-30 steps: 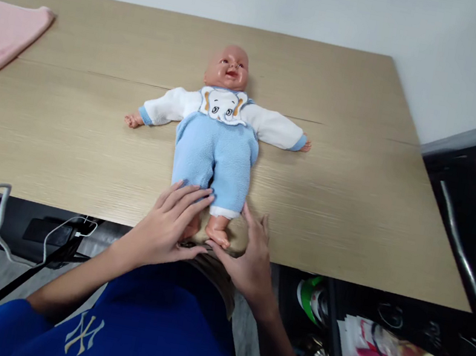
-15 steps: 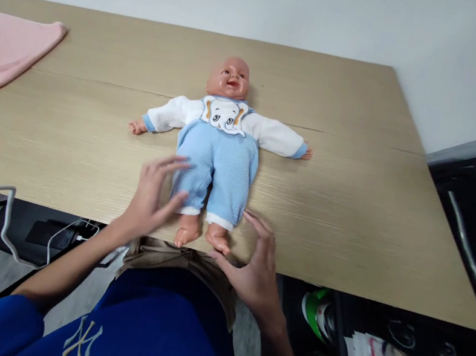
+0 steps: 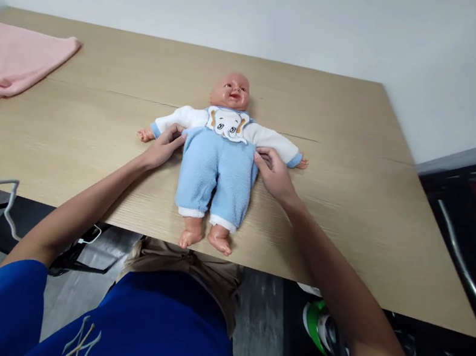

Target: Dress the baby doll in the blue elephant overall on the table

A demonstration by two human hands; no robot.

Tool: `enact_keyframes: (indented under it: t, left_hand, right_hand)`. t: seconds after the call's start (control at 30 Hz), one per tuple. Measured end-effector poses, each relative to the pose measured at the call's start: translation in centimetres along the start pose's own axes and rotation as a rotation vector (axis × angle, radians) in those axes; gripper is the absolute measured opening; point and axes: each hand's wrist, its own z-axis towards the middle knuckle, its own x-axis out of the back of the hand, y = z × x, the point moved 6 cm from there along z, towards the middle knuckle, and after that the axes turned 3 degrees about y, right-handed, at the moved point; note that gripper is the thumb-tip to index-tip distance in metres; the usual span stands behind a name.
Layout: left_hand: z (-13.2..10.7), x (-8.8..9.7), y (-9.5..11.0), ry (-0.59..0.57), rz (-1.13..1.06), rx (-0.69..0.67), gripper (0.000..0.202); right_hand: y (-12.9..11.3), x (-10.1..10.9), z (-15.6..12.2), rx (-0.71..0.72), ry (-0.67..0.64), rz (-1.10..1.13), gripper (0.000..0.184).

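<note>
A baby doll (image 3: 230, 94) lies on its back on the wooden table, arms spread wide and feet toward me. It wears a white long-sleeved top with an elephant bib (image 3: 228, 124) and light blue fleece pants (image 3: 217, 171). My left hand (image 3: 164, 145) pinches the side of the pants at the waist, on the left. On the opposite side, my right hand (image 3: 273, 172) grips the pants' waist between thumb and fingers. The fingertips of both hands are partly hidden by the cloth.
Pink cloth (image 3: 4, 66) lies on the table (image 3: 352, 210) at the far left. A white cable (image 3: 9, 205) hangs by the front edge at left. To the right stands a black rack with a metal bar (image 3: 466, 267). Below are a dark chair and a shelf with a green-and-white item (image 3: 316, 327).
Both hands have moved up from beside the doll's legs to its waist. Their fingers, apart before, have closed on the sides of the pants.
</note>
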Motion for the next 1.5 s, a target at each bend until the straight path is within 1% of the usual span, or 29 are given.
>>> enact_keyframes:
  t: [0.07, 0.13, 0.2, 0.27, 0.33, 0.43, 0.47, 0.5, 0.53, 0.57, 0.63, 0.7, 0.73, 0.77, 0.8, 0.87, 0.9, 0.97, 1.03, 1.07, 1.1, 1.17, 1.23, 1.27, 1.33, 1.43, 1.5]
  left_hand:
    - [0.2, 0.2, 0.0, 0.011, -0.063, 0.013, 0.065]
    - [0.5, 0.1, -0.1, -0.017, -0.064, 0.029, 0.065]
    - [0.8, -0.2, -0.1, -0.046, 0.020, 0.023, 0.063]
    - [0.8, -0.3, 0.0, -0.026, 0.182, -0.030, 0.054]
    - [0.5, -0.3, 0.3, 0.024, 0.376, -0.092, 0.038]
    - [-0.4, -0.6, 0.7, 0.066, 0.634, -0.163, 0.013]
    - [-0.7, -0.7, 1.0, 0.080, 0.694, -0.192, 0.008]
    - [-1.0, -0.7, 1.5, 0.108, 0.739, -0.223, 0.010]
    - [-1.1, -0.5, 2.1, 0.145, 0.770, -0.258, 0.014]
    - [-1.2, -0.3, 2.8, 0.187, 0.787, -0.294, 0.017]
    - [-1.0, 0.0, 4.5, 0.251, 0.795, -0.367, 0.020]
    - [-0.1, -0.4, 6.4, 0.244, 0.778, -0.446, 0.021]
    - [0.5, -1.0, 7.3, 0.208, 0.765, -0.484, 0.023]
    - [1.3, -1.9, 8.1, 0.157, 0.751, -0.519, 0.028]
    - [2.3, -3.2, 8.8, 0.091, 0.736, -0.553, 0.034]
    - [4.4, -6.3, 9.7, -0.056, 0.708, -0.604, 0.046]
    - [5.6, -8.1, 10.0, -0.123, 0.699, -0.618, 0.053]
    - [7.8, -11.7, 10.0, -0.228, 0.686, -0.624, 0.065]
    - [9.9, -14.7, 9.6, -0.281, 0.664, -0.601, 0.069]
    - [10.8, -15.8, 9.4, -0.289, 0.651, -0.580, 0.068]
    - [11.5, -16.6, 9.1, -0.289, 0.637, -0.553, 0.064]
    - [12.3, -17.3, 8.7, -0.272, 0.596, -0.490, 0.054]
    - [12.6, -16.8, 8.5, -0.238, 0.526, -0.427, 0.044]
    - [12.5, -16.3, 8.4, -0.215, 0.485, -0.403, 0.041]
    - [12.3, -14.8, 8.5, -0.158, 0.413, -0.371, 0.039]
    - [12.1, -12.7, 8.5, -0.083, 0.346, -0.348, 0.041]
    - [12.1, -11.6, 8.2, -0.047, 0.286, -0.338, 0.044]
  right_hand:
    - [1.3, 0.0, 1.2, -0.036, 0.014, 0.116, 0.070]
    - [2.2, 0.2, 2.0, -0.055, 0.025, 0.203, 0.073]
    - [2.6, 0.4, 2.4, -0.042, 0.045, 0.237, 0.074]
    - [2.4, 0.5, 2.3, 0.000, 0.087, 0.205, 0.072]
    - [1.9, 0.5, 1.7, 0.048, 0.138, 0.117, 0.063]
    - [0.4, 0.7, 0.5, 0.121, 0.184, -0.097, 0.040]
    - [-0.1, 1.1, 0.1, 0.151, 0.195, -0.188, 0.032]
    - [-0.7, 1.6, -0.2, 0.183, 0.206, -0.288, 0.027]
    - [-1.2, 2.4, -0.5, 0.218, 0.219, -0.392, 0.027]
    - [-1.5, 3.3, -0.7, 0.254, 0.230, -0.496, 0.030]
    - [-1.8, 5.3, -0.7, 0.325, 0.229, -0.667, 0.049]
    - [-1.1, 7.3, -0.3, 0.364, 0.191, -0.750, 0.071]
    - [-0.6, 8.1, 0.0, 0.369, 0.156, -0.754, 0.077]
    - [0.0, 8.8, 0.4, 0.364, 0.124, -0.737, 0.078]
    - [0.6, 9.4, 0.7, 0.351, 0.101, -0.706, 0.074]
    - [1.2, 10.3, 1.2, 0.321, 0.102, -0.626, 0.064]
    - [1.1, 10.6, 1.4, 0.312, 0.141, -0.584, 0.061]
    - [0.2, 11.0, 1.3, 0.305, 0.277, -0.485, 0.061]
    - [-1.3, 10.4, 0.9, 0.311, 0.375, -0.360, 0.065]
    - [-2.1, 9.8, 0.6, 0.319, 0.394, -0.291, 0.068]
    - [-2.8, 9.1, 0.3, 0.328, 0.386, -0.228, 0.071]
    - [-3.9, 7.4, -0.3, 0.345, 0.337, -0.132, 0.081]
    - [-4.2, 6.3, -0.9, 0.337, 0.294, -0.069, 0.088]
    - [-4.0, 6.0, -1.2, 0.313, 0.269, -0.043, 0.087]
    - [-2.9, 5.3, -1.5, 0.218, 0.189, 0.007, 0.081]
    - [-0.9, 3.6, -1.7, 0.061, -0.019, 0.075, 0.080]
    - [-0.5, 1.9, -1.8, 0.017, -0.151, 0.131, 0.078]
